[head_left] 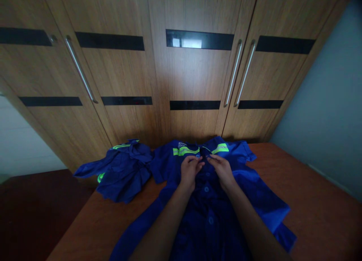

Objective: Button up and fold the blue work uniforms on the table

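Spread out before me lies a blue short-sleeved garment [172,170] with yellow-green and silver reflective strips across the chest and buttons down its front. My left hand [191,170] pinches the left edge of the front opening, close to an upper button. Across from it, my right hand [220,168] has its fingertips closed on the opposite front edge, just below the collar. The two hands are a small gap apart. Lower down the front, a button [206,189] and another button [210,220] show between my forearms. The fingertips partly hide the cloth they grip.
A crumpled blue garment [124,174] with reflective strips lies to the left, touching the sleeve. Both rest on a reddish-brown wooden surface [311,200]. Behind stands a wooden wardrobe [195,72] with metal handles. A pale wall [322,114] closes off the right side.
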The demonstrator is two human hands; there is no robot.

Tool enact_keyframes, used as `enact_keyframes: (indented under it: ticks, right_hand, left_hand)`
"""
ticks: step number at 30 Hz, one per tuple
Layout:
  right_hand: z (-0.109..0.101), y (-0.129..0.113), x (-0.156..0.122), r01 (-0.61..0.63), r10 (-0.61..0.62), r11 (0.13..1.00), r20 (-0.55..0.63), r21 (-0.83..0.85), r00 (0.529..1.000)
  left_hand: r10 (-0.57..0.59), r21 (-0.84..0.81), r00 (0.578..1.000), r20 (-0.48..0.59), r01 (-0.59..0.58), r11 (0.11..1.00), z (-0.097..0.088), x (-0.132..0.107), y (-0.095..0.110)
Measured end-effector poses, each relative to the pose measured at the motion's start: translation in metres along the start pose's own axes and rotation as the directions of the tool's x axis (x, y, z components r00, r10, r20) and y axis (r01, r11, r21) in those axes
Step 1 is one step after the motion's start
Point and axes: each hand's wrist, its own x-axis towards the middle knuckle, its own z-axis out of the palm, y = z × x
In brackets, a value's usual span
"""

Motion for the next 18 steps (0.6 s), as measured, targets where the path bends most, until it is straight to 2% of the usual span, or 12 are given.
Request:
enact_keyframes:
  ticks: [5, 11, 15, 18]
  right_hand:
    - [0.005, 0.005, 0.000, 0.008, -0.006, 0.998, -0.022, 0.060, 1.000]
    - [0.006, 0.010, 0.002, 0.123, -0.124, 0.981, 0.005, -0.150, 0.992]
    - [0.007, 0.006, 0.001, 0.166, -0.163, 0.960, 0.031, -0.224, 0.986]
    - [0.008, 0.005, -0.001, 0.193, -0.178, 0.943, 0.076, -0.272, 0.981]
  left_hand:
    - [0.138, 0.180, 0.990, 0.021, -0.140, 0.974, -0.001, 0.002, -0.005]
    - [0.211, 0.334, 0.971, 0.110, -0.236, 0.912, -0.003, 0.003, -0.003]
    - [0.236, 0.405, 0.959, 0.159, -0.282, 0.870, -0.006, 0.003, 0.000]
    - [0.308, 0.523, 0.927, 0.212, -0.374, 0.766, -0.009, 0.002, 0.004]
